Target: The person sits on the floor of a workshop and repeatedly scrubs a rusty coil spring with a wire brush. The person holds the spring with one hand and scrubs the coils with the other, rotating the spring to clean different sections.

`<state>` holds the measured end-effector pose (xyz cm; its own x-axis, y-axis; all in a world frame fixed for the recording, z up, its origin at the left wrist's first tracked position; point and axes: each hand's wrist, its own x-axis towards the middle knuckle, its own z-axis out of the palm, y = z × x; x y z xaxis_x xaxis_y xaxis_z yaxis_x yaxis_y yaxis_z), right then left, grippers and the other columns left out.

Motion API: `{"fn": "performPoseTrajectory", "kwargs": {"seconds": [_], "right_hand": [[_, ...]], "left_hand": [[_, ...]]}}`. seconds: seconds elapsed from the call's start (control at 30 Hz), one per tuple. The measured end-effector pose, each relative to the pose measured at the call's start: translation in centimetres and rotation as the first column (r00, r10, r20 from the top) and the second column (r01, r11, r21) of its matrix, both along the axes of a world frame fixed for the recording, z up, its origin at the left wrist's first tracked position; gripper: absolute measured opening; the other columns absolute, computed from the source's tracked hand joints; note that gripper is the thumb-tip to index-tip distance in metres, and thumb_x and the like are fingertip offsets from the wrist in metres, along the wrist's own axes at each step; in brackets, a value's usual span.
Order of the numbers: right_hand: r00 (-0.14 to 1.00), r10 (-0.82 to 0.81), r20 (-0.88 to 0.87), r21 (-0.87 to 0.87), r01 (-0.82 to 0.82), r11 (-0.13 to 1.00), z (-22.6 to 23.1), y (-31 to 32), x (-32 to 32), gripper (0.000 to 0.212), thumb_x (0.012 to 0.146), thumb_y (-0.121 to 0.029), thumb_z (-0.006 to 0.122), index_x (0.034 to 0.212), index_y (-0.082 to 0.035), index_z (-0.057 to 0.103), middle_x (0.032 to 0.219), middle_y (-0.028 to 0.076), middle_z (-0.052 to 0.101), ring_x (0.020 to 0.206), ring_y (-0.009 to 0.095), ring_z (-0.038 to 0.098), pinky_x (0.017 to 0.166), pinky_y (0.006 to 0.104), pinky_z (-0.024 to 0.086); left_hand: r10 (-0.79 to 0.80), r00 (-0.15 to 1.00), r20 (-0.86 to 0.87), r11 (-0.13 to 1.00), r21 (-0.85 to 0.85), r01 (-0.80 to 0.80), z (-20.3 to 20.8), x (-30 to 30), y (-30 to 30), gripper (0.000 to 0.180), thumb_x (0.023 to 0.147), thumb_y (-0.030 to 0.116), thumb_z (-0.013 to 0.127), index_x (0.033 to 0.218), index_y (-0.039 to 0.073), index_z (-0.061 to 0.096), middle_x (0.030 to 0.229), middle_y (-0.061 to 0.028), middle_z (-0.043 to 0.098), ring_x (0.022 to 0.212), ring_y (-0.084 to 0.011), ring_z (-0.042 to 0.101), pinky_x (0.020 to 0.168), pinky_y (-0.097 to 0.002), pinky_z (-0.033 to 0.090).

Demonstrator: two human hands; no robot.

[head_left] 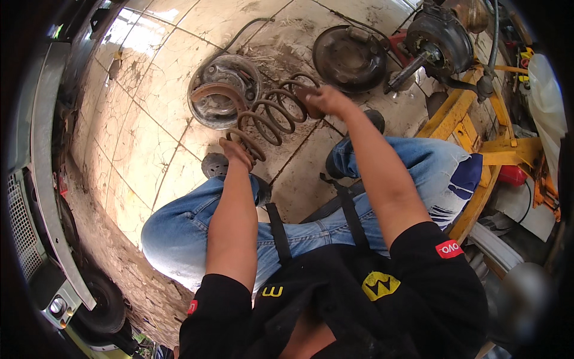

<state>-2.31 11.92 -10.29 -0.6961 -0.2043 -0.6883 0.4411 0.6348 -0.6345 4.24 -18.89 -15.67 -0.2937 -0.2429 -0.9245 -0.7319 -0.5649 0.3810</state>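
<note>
A rusty brown coil spring [269, 122] lies slantwise between my hands, over the tiled floor. My left hand [238, 154] is closed round its near left end. At the far right end, my right hand [327, 102] is closed on the spring; a reddish-brown patch by its fingers cannot be made out clearly. Just beyond the spring a round metal backing plate [201, 103] lies on the floor, with a curved brown brake shoe [216, 88] across it. A second, darker round plate [351, 57] lies farther right, apart from my right hand.
A hub assembly with a shaft [439, 46] stands at the far right beside a yellow metal frame [454, 122]. A hose [242, 29] runs along the dirty tiles [137, 146]. Vehicle bodywork [49, 155] borders the left. My shoes [215, 164] are close to the spring.
</note>
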Motion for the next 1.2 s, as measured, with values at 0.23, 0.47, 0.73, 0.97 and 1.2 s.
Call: {"fn": "performPoseTrajectory", "kwargs": {"seconds": [0.23,0.47,0.73,0.97,1.2], "right_hand": [[0.828,-0.555,-0.073,0.013,0.557,0.83,-3.3,1.8,-3.7,0.07,0.089,-0.045,0.058,0.136,0.006,0.044,0.134,0.026,0.051,0.118,0.037,0.054,0.092,0.0435,0.047],[0.925,-0.33,-0.187,-0.088,0.318,0.944,-5.1,-0.8,-3.7,0.069,0.089,-0.047,0.053,0.131,0.007,0.049,0.132,0.028,0.051,0.123,0.035,0.05,0.1,0.0409,0.041],[0.874,-0.399,-0.276,-0.31,0.312,0.898,-5.0,-0.7,-5.7,0.06,0.087,-0.047,0.056,0.124,0.0,0.058,0.122,0.023,0.06,0.115,0.032,0.057,0.095,0.0367,0.044],[0.822,-0.164,-0.545,-0.199,0.063,0.978,11.7,-3.6,-5.0,0.047,0.089,-0.041,0.056,0.116,-0.003,0.062,0.107,0.019,0.067,0.1,0.029,0.063,0.086,0.0359,0.048],[0.674,0.181,-0.717,0.115,-0.142,0.983,13.4,-11.6,3.1,0.035,0.092,-0.034,0.053,0.114,-0.009,0.063,0.102,0.022,0.065,0.093,0.041,0.061,0.079,0.0426,0.049]], "left_hand": [[0.024,0.992,-0.122,0.977,0.212,0.002,0.2,2.7,0.3,0.079,0.089,0.068,0.013,0.112,0.006,0.057,0.093,-0.0139,0.059,0.078,-0.0286,0.056,0.07,-0.0436,0.047],[0.018,0.998,0.066,0.999,0.045,-0.021,-1.7,3.7,-2.5,0.074,0.091,0.067,0.022,0.124,0.007,0.05,0.117,-0.0188,0.055,0.1,-0.0354,0.055,0.088,-0.0548,0.043],[0.123,0.988,0.095,0.963,0.228,-0.142,0.5,3.6,-0.5,0.07,0.088,0.071,0.032,0.121,0.011,0.049,0.113,-0.0157,0.051,0.104,-0.0395,0.049,0.088,-0.0593,0.039],[0.131,0.955,-0.265,0.857,0.514,0.025,2.2,3.7,3.7,0.077,0.09,0.07,0.028,0.146,0.018,0.03,0.151,-0.014,0.027,0.139,-0.0357,0.024,0.109,-0.0618,0.02],[-0.305,0.884,-0.355,0.941,0.028,0.336,4.6,1.4,3.6,0.074,0.092,0.062,0.039,0.149,0.017,0.026,0.153,-0.014,0.024,0.141,-0.0322,0.022,0.11,-0.0547,0.023]]}}
